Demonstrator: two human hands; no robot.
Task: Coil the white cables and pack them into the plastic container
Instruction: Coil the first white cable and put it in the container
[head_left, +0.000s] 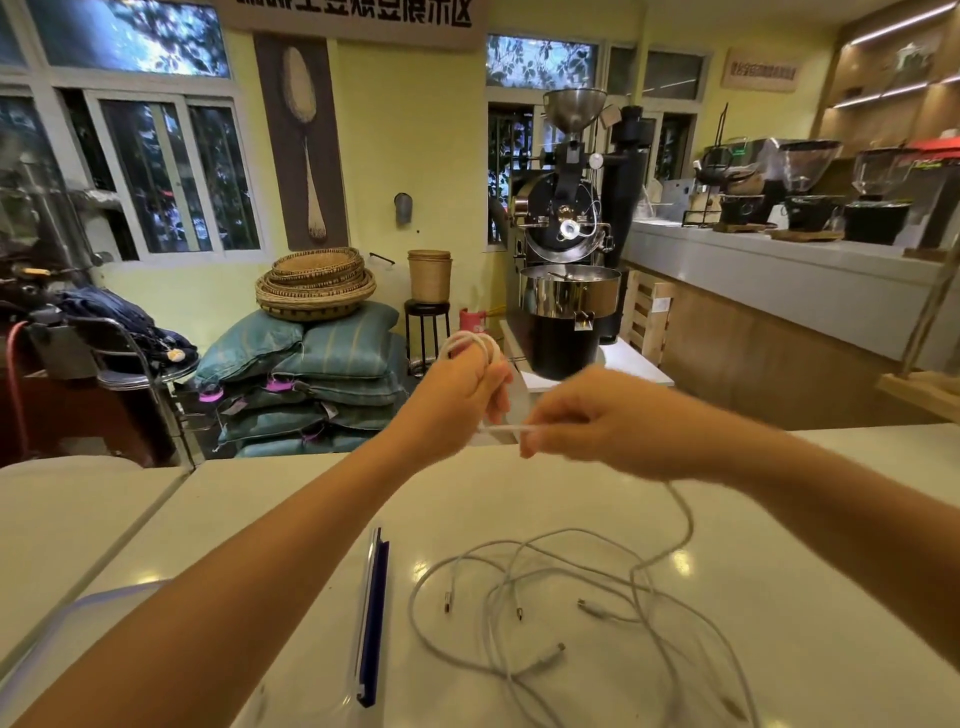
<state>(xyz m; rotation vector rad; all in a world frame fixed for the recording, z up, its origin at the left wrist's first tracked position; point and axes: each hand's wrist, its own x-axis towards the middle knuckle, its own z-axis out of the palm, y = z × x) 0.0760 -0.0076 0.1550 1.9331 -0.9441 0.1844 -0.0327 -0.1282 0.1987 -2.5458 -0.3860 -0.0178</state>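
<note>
My left hand (457, 395) is raised above the table's far edge and grips a small coil of white cable (475, 345), whose loops stick out above the fingers. Just to its right, my right hand (597, 421) pinches the same cable's straight section (506, 429), and the rest trails down from that hand to the table. A loose tangle of white cables (576, 597) with several plug ends lies on the white table (779, 597) below my hands. The clear plastic container (104, 597) sits at the lower left, partly hidden by my left forearm.
A clear lid with a blue clip edge (373, 613) stands on the table left of the tangle. Beyond the table are stacked teal sacks (311, 384), woven baskets (317, 283), a coffee roaster (566, 249) and a counter (779, 280) with grinders at the right.
</note>
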